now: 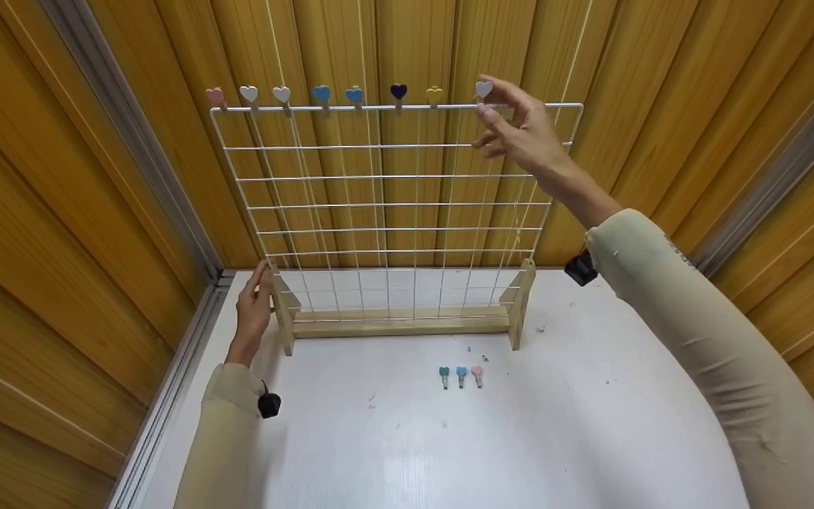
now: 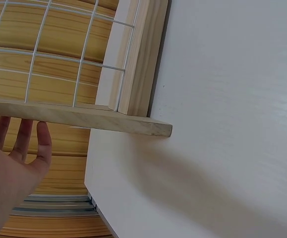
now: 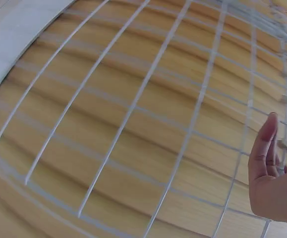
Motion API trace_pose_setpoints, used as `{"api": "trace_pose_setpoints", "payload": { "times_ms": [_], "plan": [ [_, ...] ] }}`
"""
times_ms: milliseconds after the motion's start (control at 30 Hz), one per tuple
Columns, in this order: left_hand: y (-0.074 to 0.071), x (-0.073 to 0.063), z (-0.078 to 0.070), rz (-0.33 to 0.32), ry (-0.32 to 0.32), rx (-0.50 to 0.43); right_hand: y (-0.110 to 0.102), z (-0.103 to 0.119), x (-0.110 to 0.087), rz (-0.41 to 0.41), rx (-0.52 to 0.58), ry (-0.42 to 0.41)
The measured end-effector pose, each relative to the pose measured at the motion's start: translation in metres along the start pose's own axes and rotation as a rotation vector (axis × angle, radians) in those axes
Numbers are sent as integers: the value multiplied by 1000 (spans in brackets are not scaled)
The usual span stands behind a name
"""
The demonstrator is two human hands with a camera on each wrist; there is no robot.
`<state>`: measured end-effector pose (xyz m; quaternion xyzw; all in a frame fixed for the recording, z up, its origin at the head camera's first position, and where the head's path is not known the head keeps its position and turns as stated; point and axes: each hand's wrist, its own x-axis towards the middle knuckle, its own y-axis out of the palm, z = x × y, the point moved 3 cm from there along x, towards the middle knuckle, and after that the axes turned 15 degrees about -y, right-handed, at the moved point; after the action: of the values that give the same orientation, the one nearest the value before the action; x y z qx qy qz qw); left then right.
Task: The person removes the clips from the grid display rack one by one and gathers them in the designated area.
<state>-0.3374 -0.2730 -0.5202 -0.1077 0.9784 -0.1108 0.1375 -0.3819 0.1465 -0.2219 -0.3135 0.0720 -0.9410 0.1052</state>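
1. Head view: the right hand (image 1: 531, 134) has its thumb and forefinger bent around the white heart clip (image 1: 483, 89) at the top wire (image 1: 375, 107) of the grid rack (image 1: 380, 204); whether they pinch it, I cannot tell. I would seat the clip fully and upright before letting go.
2. Same view, counted: eight clips along the top wire: three white, two blue, one pink, one dark blue, one yellow. Three more lie on the table (image 1: 407, 438): one green, one blue, one pink.
3. Left wrist view: the left hand (image 2: 9, 173), fingers slightly apart, touches one wooden side board (image 2: 79, 115) from outside; this light support probably prevents rocking.
4. Right wrist view: blurred; a narrow space shows between forefinger and thumb. Gentle pressure should suffice, because the wires look thin.
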Motion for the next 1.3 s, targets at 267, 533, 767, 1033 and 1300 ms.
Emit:
{"api": "trace_pose_setpoints", "payload": {
  "times_ms": [267, 533, 767, 1033, 1300],
  "plan": [
    [0, 7, 1, 0, 2, -13, -2, -7, 5, -23, 9, -52],
    [-1, 7, 2, -4, -25, -6, 3, -9, 7, -82, 88, -69],
    [1, 8, 1, -30, -27, -8, -1, -11, 8, -103, 142, -117],
    [6, 6, 3, -15, -37, 1, -6, -15, 7, -93, 170, -103],
    [3, 6, 1, -18, -12, -27, 3, -12, 11, -139, 73, -82]
  ]
}}
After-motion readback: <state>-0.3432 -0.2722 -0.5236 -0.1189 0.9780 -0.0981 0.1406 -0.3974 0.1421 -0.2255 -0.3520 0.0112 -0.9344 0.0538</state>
